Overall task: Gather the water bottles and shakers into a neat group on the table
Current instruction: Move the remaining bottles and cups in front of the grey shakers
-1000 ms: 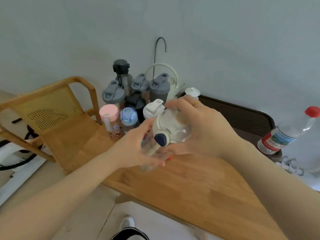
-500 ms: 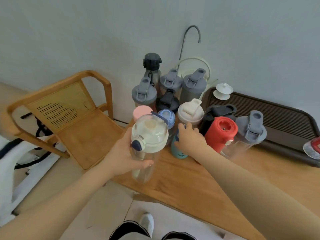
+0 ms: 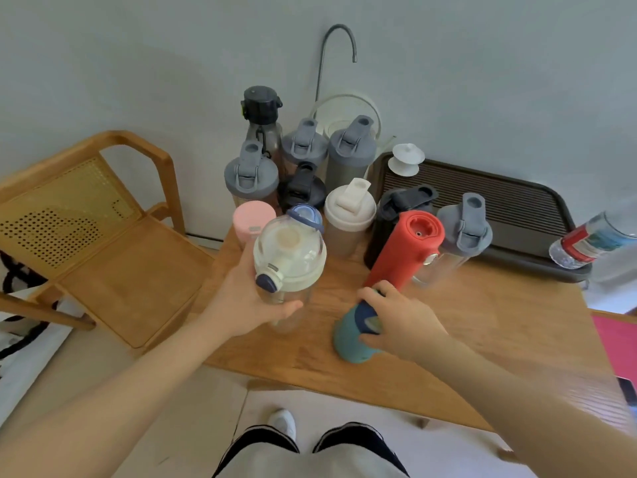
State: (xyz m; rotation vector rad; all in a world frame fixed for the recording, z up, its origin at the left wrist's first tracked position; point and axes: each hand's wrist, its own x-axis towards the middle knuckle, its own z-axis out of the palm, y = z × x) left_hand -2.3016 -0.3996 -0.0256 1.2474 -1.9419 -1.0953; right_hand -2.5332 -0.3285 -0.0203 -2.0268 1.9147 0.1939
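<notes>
My left hand point(image 3: 246, 300) grips a clear shaker with a cream lid point(image 3: 290, 251), upright above the table's left front corner. My right hand point(image 3: 401, 320) is closed around a small teal bottle point(image 3: 348, 334) near the front edge of the wooden table point(image 3: 482, 322). Behind stand several bottles in a cluster: a red bottle point(image 3: 408, 250), a pink-lidded one point(image 3: 253, 219), a blue-capped one point(image 3: 306, 215), a cream shaker point(image 3: 350, 215), black ones point(image 3: 393, 222) and grey-lidded shakers point(image 3: 463, 232) point(image 3: 251, 177) point(image 3: 350, 151).
A dark slatted tray point(image 3: 510, 201) lies along the wall at the right with a white lid point(image 3: 406, 159) on it. A plastic water bottle with a red label point(image 3: 586, 241) sits at its right end. A wooden chair point(image 3: 103, 229) stands left of the table. A white kettle and a curved spout point(image 3: 336, 56) stand at the back.
My right hand has pulled the teal bottle out of the cluster toward the front edge. My left hand still holds the clear shaker, now slightly further right, over the table corner.
</notes>
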